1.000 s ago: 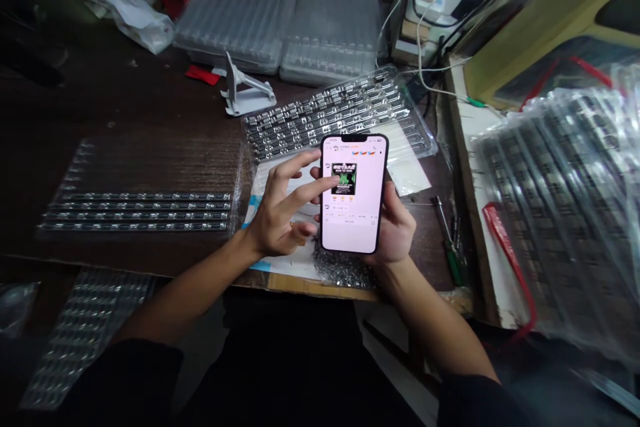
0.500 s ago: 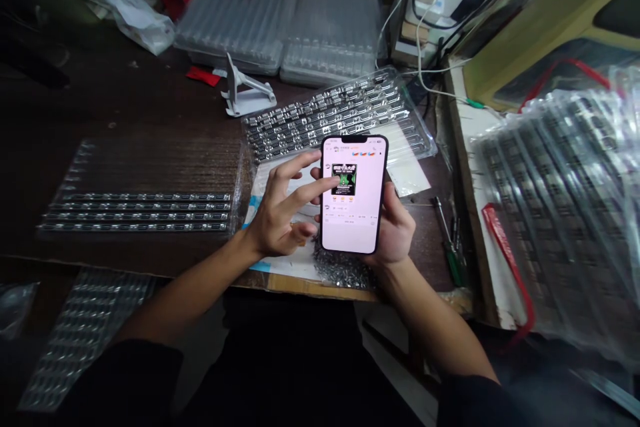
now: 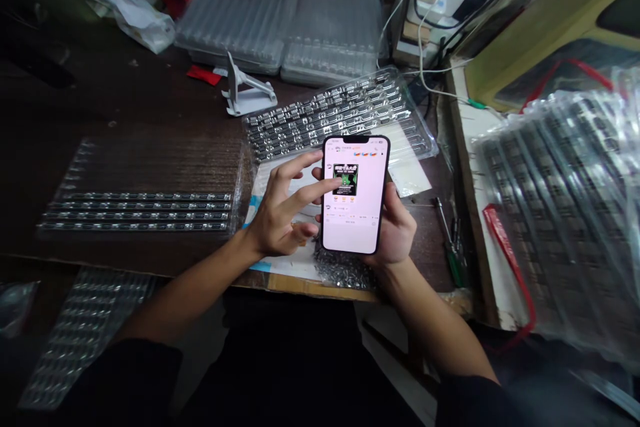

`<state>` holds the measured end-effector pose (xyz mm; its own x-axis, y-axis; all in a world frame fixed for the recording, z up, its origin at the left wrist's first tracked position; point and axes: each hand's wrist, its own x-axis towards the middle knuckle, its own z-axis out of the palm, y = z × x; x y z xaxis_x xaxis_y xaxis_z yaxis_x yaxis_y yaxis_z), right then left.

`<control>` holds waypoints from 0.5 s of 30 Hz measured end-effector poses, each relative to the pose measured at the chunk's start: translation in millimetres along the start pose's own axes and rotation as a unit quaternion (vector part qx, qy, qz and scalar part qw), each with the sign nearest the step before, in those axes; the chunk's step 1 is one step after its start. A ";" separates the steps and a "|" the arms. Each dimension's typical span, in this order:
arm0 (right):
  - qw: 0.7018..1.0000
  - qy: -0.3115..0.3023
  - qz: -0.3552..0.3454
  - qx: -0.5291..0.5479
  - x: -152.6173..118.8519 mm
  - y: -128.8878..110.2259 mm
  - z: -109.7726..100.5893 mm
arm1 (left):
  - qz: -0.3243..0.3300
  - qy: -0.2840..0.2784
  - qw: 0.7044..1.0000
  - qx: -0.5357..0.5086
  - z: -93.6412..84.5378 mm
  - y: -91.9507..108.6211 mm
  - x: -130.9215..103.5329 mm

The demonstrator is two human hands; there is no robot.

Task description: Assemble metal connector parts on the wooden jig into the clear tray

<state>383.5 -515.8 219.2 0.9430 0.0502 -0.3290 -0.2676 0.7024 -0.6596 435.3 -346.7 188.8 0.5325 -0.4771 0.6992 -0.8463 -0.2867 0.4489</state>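
A phone (image 3: 353, 223) with a lit screen is upright in my right hand (image 3: 397, 230), whose fingers wrap behind it and show at its left edge. My left hand (image 3: 283, 210) has its fingers spread and holds nothing. Its index finger lies over a dark green picture on the screen. Beneath the phone, small metal pieces (image 3: 343, 270) are heaped on a white sheet (image 3: 307, 267) at the table's front edge. Just behind the phone lies a clear tray (image 3: 423, 133) with rows of dark, shiny parts.
A clear tray (image 3: 140, 167) with several filled rows lies at left. A grey stand (image 3: 250, 97) and stacked clear trays (image 3: 235, 13) are farther back. At right are a green-handled screwdriver (image 3: 455, 263), cables (image 3: 423, 67) and wrapped trays (image 3: 560, 213).
The phone has shifted very slightly to the right in view. Both hands keep nearly the same pose.
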 end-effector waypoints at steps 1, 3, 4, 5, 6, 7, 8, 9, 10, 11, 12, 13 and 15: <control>1.000 0.000 0.001 0.000 0.5 0.0 -0.5 | 0.002 0.000 1.000 0.002 0.1 -0.2 0.0; 1.000 0.002 0.000 0.000 1.3 0.0 -1.1 | 0.003 0.000 1.000 0.004 0.2 -0.3 0.1; 1.000 0.003 -0.003 0.000 1.6 0.0 -1.2 | 0.004 0.001 1.000 0.004 0.1 -0.1 0.4; 1.000 0.003 -0.005 0.000 1.8 -0.1 -1.2 | 0.005 0.001 1.000 0.004 0.0 0.2 0.6; 1.000 0.003 -0.006 -0.001 2.0 -0.2 -1.0 | 0.005 0.000 1.000 0.004 -0.3 0.6 0.9; 1.000 0.003 -0.006 -0.003 2.0 -0.3 -0.7 | 0.005 -0.001 1.000 0.005 -0.7 0.9 1.1; 1.000 0.003 -0.006 -0.004 1.9 -0.4 -0.4 | 0.005 -0.002 1.000 0.007 -1.0 1.1 1.1; 1.000 0.002 -0.007 -0.005 1.7 -0.5 -0.2 | 0.005 -0.002 1.000 0.008 -1.1 0.9 0.9; 1.000 0.001 -0.009 -0.006 1.6 -0.6 -0.1 | 0.006 -0.002 1.000 0.009 -1.1 0.3 0.5; 1.000 0.000 -0.011 -0.007 1.3 -0.8 -0.1 | 0.007 -0.001 1.000 0.011 -0.8 -0.7 -0.1; 1.000 -0.003 -0.012 -0.006 1.1 -1.0 -0.2 | 0.008 0.000 1.000 0.014 -0.3 -1.9 -0.7; 1.000 -0.006 -0.013 -0.006 1.0 -1.3 -0.4 | 0.007 0.000 1.000 0.018 0.2 -3.1 -1.1; 1.000 -0.019 -0.012 -0.007 0.7 -2.0 -0.6 | -0.001 0.006 1.000 0.022 0.2 -3.2 -0.6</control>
<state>384.5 -517.6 219.9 0.9558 0.0618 -0.2873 -0.2481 0.6940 -0.6759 437.7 -345.7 186.9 0.5345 -0.4659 0.7052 -0.8446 -0.3237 0.4264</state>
